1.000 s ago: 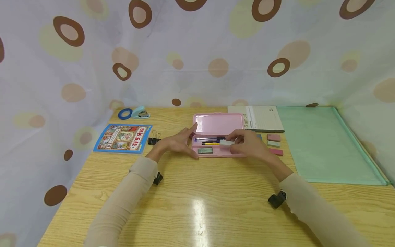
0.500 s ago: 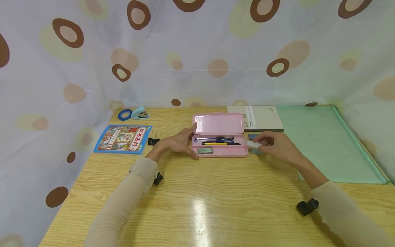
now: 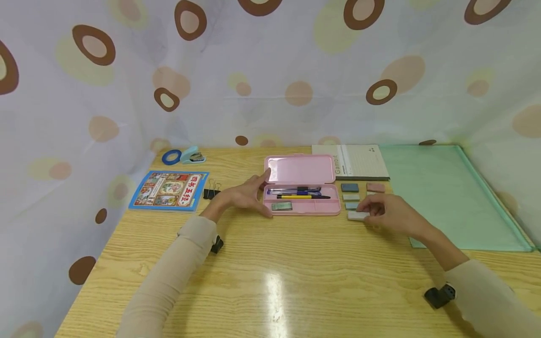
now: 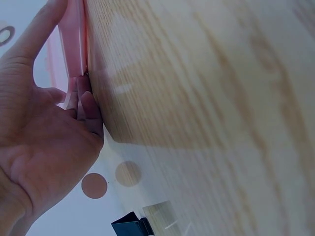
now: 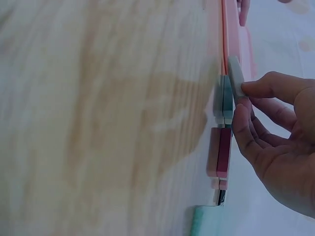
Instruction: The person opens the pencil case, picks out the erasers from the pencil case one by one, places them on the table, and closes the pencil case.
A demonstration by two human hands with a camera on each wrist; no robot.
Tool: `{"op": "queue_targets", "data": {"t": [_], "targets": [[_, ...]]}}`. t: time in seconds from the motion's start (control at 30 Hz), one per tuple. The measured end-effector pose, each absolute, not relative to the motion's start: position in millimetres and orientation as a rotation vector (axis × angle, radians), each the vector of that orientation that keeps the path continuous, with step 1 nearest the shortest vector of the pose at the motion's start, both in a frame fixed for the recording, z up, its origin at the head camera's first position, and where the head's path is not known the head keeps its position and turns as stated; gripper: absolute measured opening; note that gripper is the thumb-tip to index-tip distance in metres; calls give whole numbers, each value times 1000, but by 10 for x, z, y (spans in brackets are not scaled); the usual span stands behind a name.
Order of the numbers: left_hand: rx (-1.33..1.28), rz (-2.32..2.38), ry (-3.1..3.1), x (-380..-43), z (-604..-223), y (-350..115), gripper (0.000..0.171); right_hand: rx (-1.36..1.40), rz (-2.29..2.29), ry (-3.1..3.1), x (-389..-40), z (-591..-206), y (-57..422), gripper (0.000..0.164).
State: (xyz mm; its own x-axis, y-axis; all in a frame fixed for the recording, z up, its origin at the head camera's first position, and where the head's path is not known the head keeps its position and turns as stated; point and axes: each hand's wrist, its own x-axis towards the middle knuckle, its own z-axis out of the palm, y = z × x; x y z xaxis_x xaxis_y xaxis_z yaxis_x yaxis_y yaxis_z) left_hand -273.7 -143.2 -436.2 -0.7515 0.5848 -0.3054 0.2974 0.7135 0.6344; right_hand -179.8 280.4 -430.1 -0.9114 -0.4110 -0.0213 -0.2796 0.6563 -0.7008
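Observation:
In the head view, a pink pencil case point(image 3: 327, 207) lies with its lid raised. Pens point(image 3: 293, 191) and a yellow-and-black pen point(image 3: 302, 197) fill its back compartment, and a greenish eraser point(image 3: 282, 206) sits in the front left one. My left hand point(image 3: 244, 195) holds the case's left end, thumb at the front corner, fingers toward the hinge. Right of the case, my right hand point(image 3: 393, 215) pinches a white eraser point(image 3: 357, 215) between thumb and fingers, just in front of a light-blue eraser point(image 3: 351, 205). Whether the white eraser touches the table cannot be told.
Behind the right hand lie a dark blue eraser point(image 3: 350, 187), a pale eraser point(image 3: 351, 197) and a pink eraser point(image 3: 375, 188). Farther off are a notebook point(image 3: 363, 162), a green mat point(image 3: 456, 197), a booklet point(image 3: 169, 189), a binder clip point(image 3: 210, 193), a stapler point(image 3: 193, 155) and blue tape point(image 3: 171, 157).
My right hand has carried the white eraser from over the pencil case rightward, then toward the table's near side beside the other erasers. The left hand has stayed on the case.

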Motion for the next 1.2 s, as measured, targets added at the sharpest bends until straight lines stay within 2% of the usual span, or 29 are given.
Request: {"op": "queue_targets", "data": {"t": [0.3,0.63,1.2], "targets": [[691,782,2411,-2748,-4369,-1444,138,-633,-1092,2679,-1806,-4317,2788,20],[673,763,2433,-2737,-4361,-1427,139,-664,-1092,2732,-1858,-4171,2687,22],[682,783,2424,-2736,-4357,-1433,139,-790,-1214,2572,-2113,-4206,1657,24]]}}
